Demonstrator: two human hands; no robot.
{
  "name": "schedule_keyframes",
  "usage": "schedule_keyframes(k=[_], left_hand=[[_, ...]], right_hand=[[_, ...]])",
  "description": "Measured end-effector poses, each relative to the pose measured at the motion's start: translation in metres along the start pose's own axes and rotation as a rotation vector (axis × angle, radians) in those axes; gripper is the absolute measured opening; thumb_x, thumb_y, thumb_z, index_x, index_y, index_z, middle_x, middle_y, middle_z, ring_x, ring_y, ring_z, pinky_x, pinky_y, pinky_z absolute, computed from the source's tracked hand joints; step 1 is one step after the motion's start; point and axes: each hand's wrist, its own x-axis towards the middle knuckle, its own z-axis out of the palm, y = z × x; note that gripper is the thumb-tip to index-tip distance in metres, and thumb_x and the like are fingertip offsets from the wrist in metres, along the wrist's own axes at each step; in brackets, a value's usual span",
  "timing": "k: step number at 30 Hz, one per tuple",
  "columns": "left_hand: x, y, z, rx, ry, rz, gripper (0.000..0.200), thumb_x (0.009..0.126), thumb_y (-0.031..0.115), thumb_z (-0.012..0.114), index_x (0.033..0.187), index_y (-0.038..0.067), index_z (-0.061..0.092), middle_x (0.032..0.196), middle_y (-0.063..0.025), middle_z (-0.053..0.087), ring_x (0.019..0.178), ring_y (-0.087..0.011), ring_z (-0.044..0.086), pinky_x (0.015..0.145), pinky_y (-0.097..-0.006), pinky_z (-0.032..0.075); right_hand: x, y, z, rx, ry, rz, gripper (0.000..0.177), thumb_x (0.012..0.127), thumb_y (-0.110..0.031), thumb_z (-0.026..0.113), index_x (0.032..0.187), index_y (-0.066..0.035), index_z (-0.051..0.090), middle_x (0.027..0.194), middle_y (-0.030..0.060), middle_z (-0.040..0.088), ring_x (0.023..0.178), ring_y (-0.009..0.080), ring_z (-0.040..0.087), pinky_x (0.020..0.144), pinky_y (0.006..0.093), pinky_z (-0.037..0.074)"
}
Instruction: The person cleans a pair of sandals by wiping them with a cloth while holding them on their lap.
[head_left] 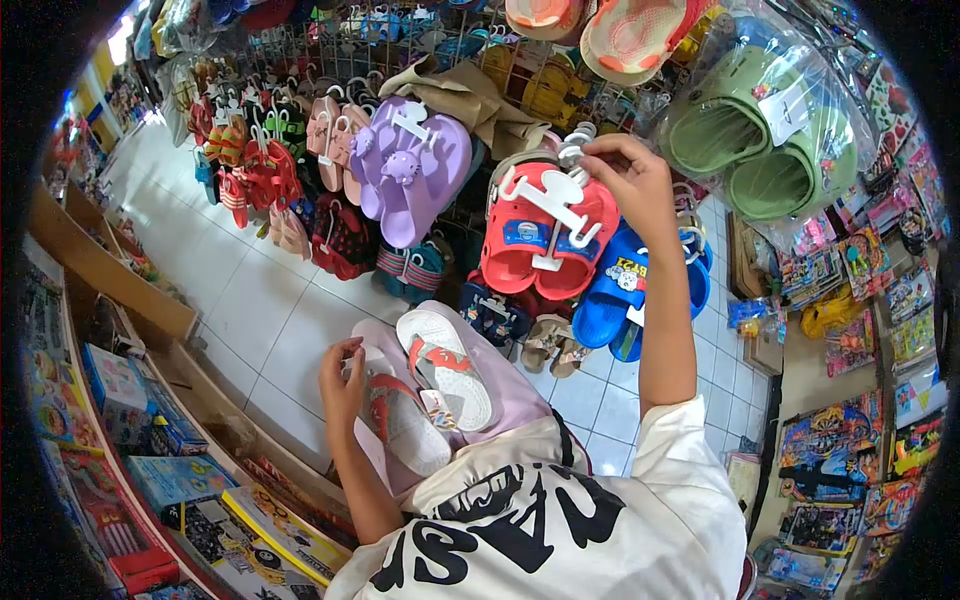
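My right hand (635, 185) is raised to the display rack, with thumb and fingers closed at the white plastic hanger (552, 205) of a pair of red clogs (512, 250). The clogs hang toes down and carry blue patches. On my lap rests a pair of white flip-flops (465, 385) with orange-red straps and a small tag between them. My left hand (343, 385) is beside the left flip-flop, fingers loosely bent and apart, holding nothing that shows. Blue slippers (615, 290) hang just right of the red clogs, partly behind my right forearm.
Purple slippers (410, 180) and several other pairs hang leftward along the rack. Bagged green clogs (770, 130) hang upper right. A wooden shelf (130, 260) with boxed toys (265, 540) runs along my left. Packaged toys (830, 440) cover the right wall. White tiles (310, 330) form the floor.
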Motion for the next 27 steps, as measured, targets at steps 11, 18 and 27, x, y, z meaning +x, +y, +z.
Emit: schedule_keyframes(k=[11,18,27], left_hand=[[0.175,0.136,0.033,0.144,0.138,0.699,0.035,0.074,0.007,0.071,0.106,0.002,0.059,0.106,-0.0160,0.058,0.100,-0.0359,0.055,0.084,-0.0393,0.045],[0.311,0.180,0.112,0.814,0.132,1.011,0.028,0.085,0.019,0.059,0.112,0.016,0.062,0.120,-0.0090,0.056,0.124,-0.0319,0.044,0.107,-0.0639,0.021],[0.336,0.187,0.015,-1.278,0.356,0.427,0.035,0.097,0.033,0.044,0.118,0.006,0.052,0.111,-0.0108,0.060,0.091,-0.0263,0.061,0.080,-0.0412,0.050]], right_hand=[[-0.042,-0.030,0.027,-0.304,0.220,-0.194,0.018,0.083,-0.003,0.063,0.101,0.000,0.063,0.110,0.0139,0.058,0.104,0.0272,0.058,0.085,0.0333,0.047],[-0.086,-0.056,0.031,-0.186,0.045,-0.078,0.025,0.076,-0.001,0.070,0.100,-0.003,0.065,0.112,0.0144,0.057,0.104,0.0282,0.056,0.090,0.0365,0.044],[-0.101,-0.045,0.025,-0.040,-0.024,-0.053,0.025,0.075,0.000,0.070,0.100,-0.003,0.066,0.113,0.0154,0.057,0.104,0.0279,0.057,0.088,0.0357,0.045]])
